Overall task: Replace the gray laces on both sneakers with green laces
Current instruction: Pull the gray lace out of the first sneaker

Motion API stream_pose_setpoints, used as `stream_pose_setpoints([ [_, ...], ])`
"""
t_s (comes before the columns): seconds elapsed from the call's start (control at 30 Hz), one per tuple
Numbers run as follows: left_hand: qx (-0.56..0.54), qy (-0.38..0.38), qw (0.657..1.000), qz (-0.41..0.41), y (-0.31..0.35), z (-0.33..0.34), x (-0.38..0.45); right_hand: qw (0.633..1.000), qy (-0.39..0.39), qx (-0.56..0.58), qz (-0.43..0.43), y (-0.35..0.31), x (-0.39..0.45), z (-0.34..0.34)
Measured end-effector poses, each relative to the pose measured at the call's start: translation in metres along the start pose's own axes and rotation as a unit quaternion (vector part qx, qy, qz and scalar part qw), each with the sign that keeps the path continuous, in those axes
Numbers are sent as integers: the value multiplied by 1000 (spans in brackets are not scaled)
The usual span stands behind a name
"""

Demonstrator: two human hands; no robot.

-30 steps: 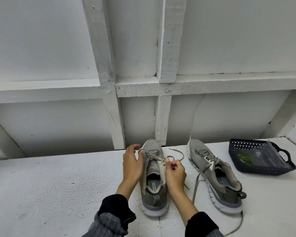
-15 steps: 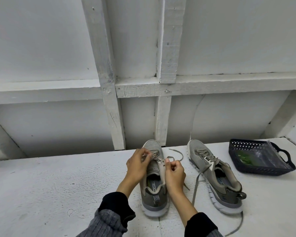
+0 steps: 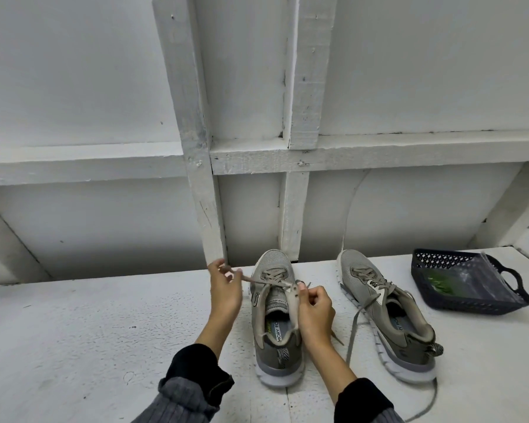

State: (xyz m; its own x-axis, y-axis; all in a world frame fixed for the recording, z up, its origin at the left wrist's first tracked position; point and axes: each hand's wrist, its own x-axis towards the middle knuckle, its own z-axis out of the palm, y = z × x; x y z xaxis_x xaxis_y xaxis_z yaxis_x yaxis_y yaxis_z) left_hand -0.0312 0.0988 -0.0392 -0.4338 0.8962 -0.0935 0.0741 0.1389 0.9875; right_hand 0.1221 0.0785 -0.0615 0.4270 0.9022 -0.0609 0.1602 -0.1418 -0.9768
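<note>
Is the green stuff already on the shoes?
No, both sneakers carry gray laces; the green laces lie in the basket.

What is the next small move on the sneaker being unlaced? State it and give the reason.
Probably keep drawing the gray lace out to the left with the left hand, which pinches it taut, while the right hand steadies the eyelet flap of the left sneaker. Lower crossings near the toe remain threaded, so the lace likely needs working free row by row.
</note>
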Motion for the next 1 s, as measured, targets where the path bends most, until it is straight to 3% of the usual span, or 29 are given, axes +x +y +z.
stream_pose_setpoints([
  [0.1,232,-41,949,209,0,11,-7,1000,-2,-3,0,0,0,0],
  [0.23,403,-149,877,213,-4,26,-9,1000,2,-10,-6,1,1,0],
  [0.33,413,-142,871,226,-7,31,-8,1000,-1,-17,-8,2,2,0],
  [0.43,252,-135,937,200,-8,34,-8,1000,0,-20,-6,2,3,0],
  [0.53,1,-116,989,86,-1,32,-13,1000,1,-19,-8,2,3,1],
  [0.63,-240,-61,969,-21,14,26,-13,1000,1,-14,-9,2,2,0],
  [0.73,-353,18,933,-67,20,14,-3,1000,0,-11,-9,2,2,0],
  [0.8,-278,55,958,-53,18,4,2,1000,1,-14,-9,1,2,-1],
  [0.9,-22,52,998,9,3,-6,5,1000,0,-15,-8,0,1,-2],
  [1.0,205,-6,979,-13,-21,-14,5,1000,-2,-15,-8,-1,0,-1],
])
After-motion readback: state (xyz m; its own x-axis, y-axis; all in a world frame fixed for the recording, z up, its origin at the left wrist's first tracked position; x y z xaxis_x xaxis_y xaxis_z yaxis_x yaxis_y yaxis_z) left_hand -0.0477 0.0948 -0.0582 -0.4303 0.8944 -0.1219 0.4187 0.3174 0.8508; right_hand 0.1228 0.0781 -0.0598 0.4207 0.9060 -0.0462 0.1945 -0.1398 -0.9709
